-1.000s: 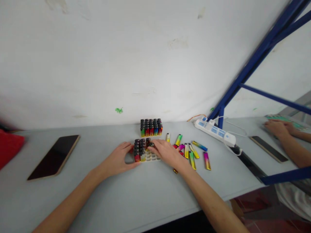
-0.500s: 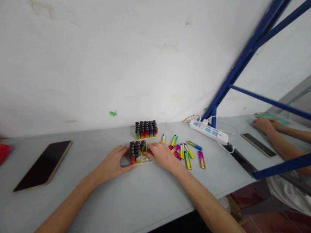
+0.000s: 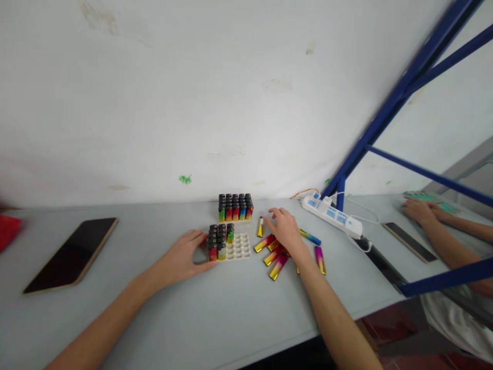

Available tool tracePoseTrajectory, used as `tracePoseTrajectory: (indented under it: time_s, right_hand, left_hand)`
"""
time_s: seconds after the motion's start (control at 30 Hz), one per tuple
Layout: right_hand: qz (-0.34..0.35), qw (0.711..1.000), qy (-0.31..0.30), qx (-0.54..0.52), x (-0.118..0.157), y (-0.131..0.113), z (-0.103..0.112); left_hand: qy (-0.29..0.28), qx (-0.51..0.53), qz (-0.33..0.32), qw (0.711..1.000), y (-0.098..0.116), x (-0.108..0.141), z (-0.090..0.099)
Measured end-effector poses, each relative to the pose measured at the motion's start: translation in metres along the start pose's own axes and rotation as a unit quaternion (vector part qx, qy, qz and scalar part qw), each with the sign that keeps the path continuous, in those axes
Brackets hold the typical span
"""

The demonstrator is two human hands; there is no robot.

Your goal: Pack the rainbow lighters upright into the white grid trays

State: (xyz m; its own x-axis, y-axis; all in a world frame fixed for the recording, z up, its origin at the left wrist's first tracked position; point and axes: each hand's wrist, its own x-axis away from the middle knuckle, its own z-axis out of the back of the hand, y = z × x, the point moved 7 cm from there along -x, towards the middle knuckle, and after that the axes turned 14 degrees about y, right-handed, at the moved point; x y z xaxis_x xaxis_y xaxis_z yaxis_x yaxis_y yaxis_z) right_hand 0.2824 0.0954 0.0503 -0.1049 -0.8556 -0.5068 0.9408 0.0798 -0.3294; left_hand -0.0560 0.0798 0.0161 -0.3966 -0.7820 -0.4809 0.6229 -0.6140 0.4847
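My left hand (image 3: pixel 189 255) is bent around the left end of a white tray (image 3: pixel 242 247), its thumb at the front corner and its fingers at the rear. Several lighters (image 3: pixel 221 241) with black tops and shiny coloured bodies stand upright in the tray's left pockets; pockets on the right are bare. Over a loose pile of lighters (image 3: pixel 276 267), my right hand (image 3: pixel 287 229) has thumb and fingers apart, with nothing visible between them. It hides part of the pile. Just left of its fingertips is a yellow lighter (image 3: pixel 261 226) with a white end.
Behind the tray stands a full block of upright lighters (image 3: pixel 235 208), near the wall. A phone-like dark slab (image 3: pixel 73 254) lies at left. At right are a white power strip (image 3: pixel 332 214) with cables, a blue metal frame (image 3: pixel 352 146) and another person's arms (image 3: pixel 442 223).
My right hand has left the tray and moved right to the loose pile, where the lighters lie differently. A green lighter now shows upright in the third column. My left hand stays at the tray.
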Motion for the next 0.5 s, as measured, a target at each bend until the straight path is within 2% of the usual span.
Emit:
tracePoseTrajectory:
  time_s: [0.13, 0.33, 0.4, 0.5]
  right_hand:
    - [-0.035, 0.995, -0.057, 0.078, -0.001, -0.018, -0.018]
    - [-0.025, 0.995, -0.100, 0.011, 0.007, -0.034, -0.032]
    - [-0.008, 0.996, -0.086, -0.038, 0.009, -0.037, -0.031]
    - [-0.025, 0.988, -0.019, -0.151, 0.009, -0.037, -0.021]
  left_hand:
    - [-0.014, -0.009, 0.005, 1.000, 0.006, -0.002, 0.002]
    - [-0.034, -0.005, 0.010, 0.999, 0.016, -0.004, 0.006]
    - [-0.035, -0.005, 0.012, 0.999, 0.017, -0.004, 0.006]
    - [-0.036, -0.004, 0.012, 0.999, 0.016, -0.004, 0.005]
